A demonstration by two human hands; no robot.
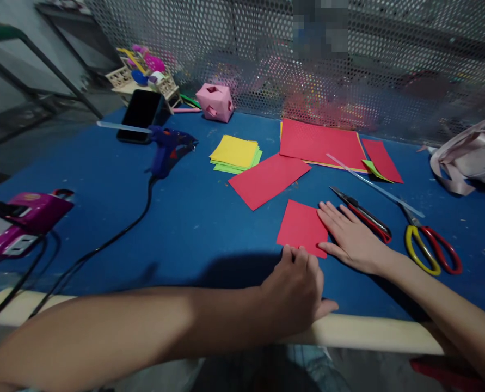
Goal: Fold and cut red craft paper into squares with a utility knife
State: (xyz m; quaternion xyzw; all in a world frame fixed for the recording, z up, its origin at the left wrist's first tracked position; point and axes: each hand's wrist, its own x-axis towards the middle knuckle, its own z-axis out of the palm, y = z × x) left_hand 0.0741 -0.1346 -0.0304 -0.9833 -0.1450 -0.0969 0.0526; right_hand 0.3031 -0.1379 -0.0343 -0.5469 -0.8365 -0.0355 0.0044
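Observation:
A small red paper square (301, 227) lies flat near the front of the blue table. My right hand (350, 239) rests on its right side, palm down with fingers stretched out. At the square's near edge is my left hand (297, 291), its fingers curled in and the thumb sticking out to the right. What those curled fingers hold, if anything, is hidden. Just beyond my right hand lies a red and black utility knife (367, 218). To its right are scissors (430, 247) with yellow and red handles. A red paper rectangle (269, 181) lies behind the square.
Yellow and green paper squares (236, 152) are stacked mid-table, with larger red sheets (321, 142) behind. A clear glue stick (376, 185) lies at right. At left are a blue glue gun (166, 149), its cord, a phone (140, 115) and a purple plug block (25, 220). A perforated metal panel (246, 54) stands behind.

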